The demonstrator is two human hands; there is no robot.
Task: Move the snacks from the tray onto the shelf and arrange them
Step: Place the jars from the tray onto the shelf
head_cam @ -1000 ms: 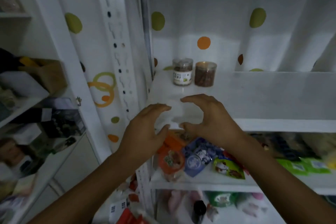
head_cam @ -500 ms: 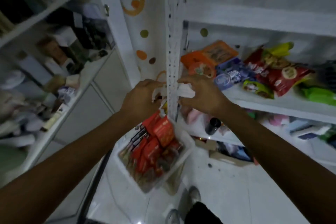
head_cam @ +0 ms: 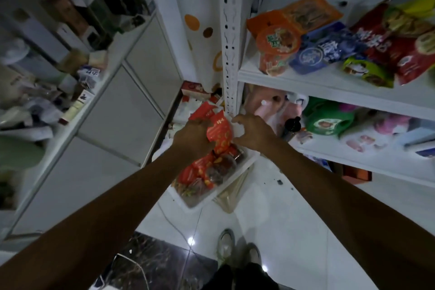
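A white tray [head_cam: 201, 202] sits on the floor by the shelf post, filled with several red snack packets [head_cam: 205, 170]. My left hand [head_cam: 194, 137] is above the tray and grips a bunch of red packets [head_cam: 220, 131], lifted clear of the pile. My right hand [head_cam: 254, 133] is right beside them, thumb and fingers curled on a small white piece [head_cam: 238, 128]. I cannot tell whether that piece is a wrapper or the tray's far rim. The white shelf [head_cam: 329, 88] at the right holds orange, blue, green and red snack bags.
A perforated white post [head_cam: 229, 37] rises just behind my hands. Lower shelves at the right carry pink and green items. A cluttered counter [head_cam: 77, 92] runs along the left. My shoes [head_cam: 237, 252] stand on the tiled floor below the tray.
My view dropped from the upper shelf with the jars down to the tray on the floor. Both hands came down with it, and the left one now holds red packets.
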